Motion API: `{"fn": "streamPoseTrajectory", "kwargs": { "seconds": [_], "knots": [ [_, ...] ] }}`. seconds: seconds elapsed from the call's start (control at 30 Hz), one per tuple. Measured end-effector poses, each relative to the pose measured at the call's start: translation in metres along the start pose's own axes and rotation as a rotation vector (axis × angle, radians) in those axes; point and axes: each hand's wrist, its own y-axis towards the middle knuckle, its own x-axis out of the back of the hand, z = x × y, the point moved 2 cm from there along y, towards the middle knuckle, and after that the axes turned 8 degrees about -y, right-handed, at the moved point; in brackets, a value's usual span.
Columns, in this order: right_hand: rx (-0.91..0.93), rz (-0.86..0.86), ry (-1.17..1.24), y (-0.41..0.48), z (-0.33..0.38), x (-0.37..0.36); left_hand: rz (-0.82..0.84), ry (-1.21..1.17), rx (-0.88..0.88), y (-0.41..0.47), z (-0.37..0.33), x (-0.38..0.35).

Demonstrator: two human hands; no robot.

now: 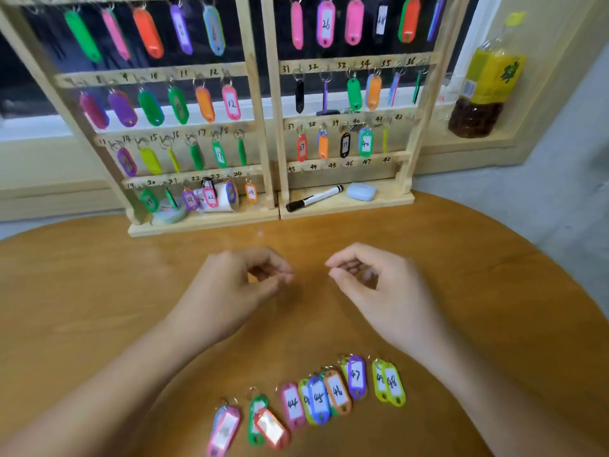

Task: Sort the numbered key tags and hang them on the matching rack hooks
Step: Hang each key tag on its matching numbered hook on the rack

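Two wooden key racks stand at the table's far edge, with numbered hooks and many coloured tags hanging. The rail marked 43 to 48 on the right rack has no tags. Several loose key tags lie in a row near the table's front edge; I can read 44, 45, 46, 47 and 48. A pink tag and a red one over a green one lie at the row's left end. My left hand and right hand hover mid-table with loosely curled fingers, and I see nothing in them.
A black marker and a pale blue case lie on the right rack's base. A white roll and tape sit under the left rack's bottom row. A drink bottle stands on the sill at right. The round wooden table curves away right.
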Motion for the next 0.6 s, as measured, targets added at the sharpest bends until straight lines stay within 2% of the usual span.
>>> {"fn": "streamPoseTrajectory", "kwargs": {
  "seconds": [0.23, 0.4, 0.6],
  "knots": [
    [0.051, 0.221, -0.067, -0.033, 0.019, -0.046, 0.092, -0.072, 0.122, -0.070, 0.040, 0.010],
    [0.122, 0.352, -0.171, -0.040, 0.031, -0.065, 0.173, -0.107, 0.107, -0.094, 0.056, 0.011],
    [0.150, 0.481, -0.278, -0.054, 0.048, -0.089, 0.406, -0.101, 0.095, -0.104, 0.063, 0.022]
  ]
}}
